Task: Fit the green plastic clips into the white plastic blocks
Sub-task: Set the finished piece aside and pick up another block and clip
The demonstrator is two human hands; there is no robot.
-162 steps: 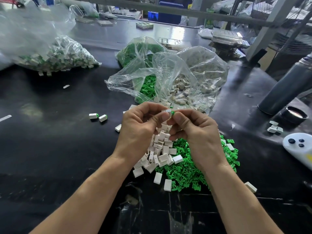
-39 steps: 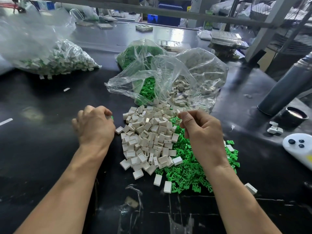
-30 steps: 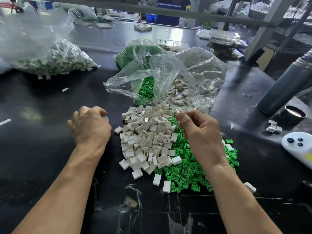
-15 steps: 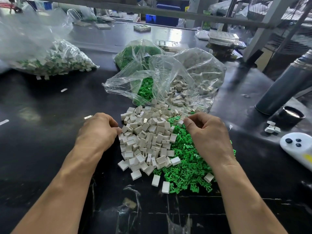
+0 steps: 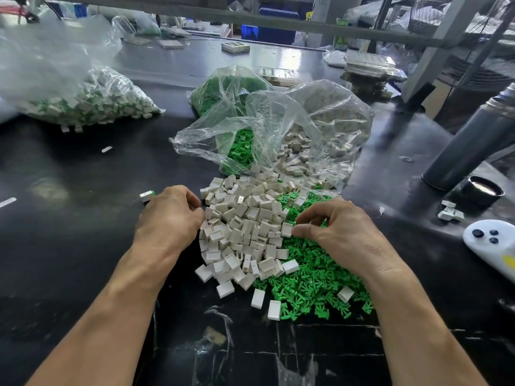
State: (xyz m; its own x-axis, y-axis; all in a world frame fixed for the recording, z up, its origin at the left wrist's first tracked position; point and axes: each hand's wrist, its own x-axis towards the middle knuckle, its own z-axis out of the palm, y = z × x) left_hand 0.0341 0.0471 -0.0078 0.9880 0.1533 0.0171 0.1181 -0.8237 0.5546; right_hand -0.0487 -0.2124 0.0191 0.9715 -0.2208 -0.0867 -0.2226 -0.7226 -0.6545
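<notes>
Two heaps touch: small white plastic blocks [image 5: 245, 232], green plastic clips [image 5: 315, 277]. Left hand [image 5: 167, 218] curled at blocks, right hand [image 5: 340, 232] over clips; grasp indeterminate. Risk: mis-pick, scatter across black worktop [image 5: 69, 246].

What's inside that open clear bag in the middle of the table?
The bag holds green clips on its left and white blocks on its right, spilling out at the mouth. Crinkled, glary plastic hides how much lies deeper in.
</notes>
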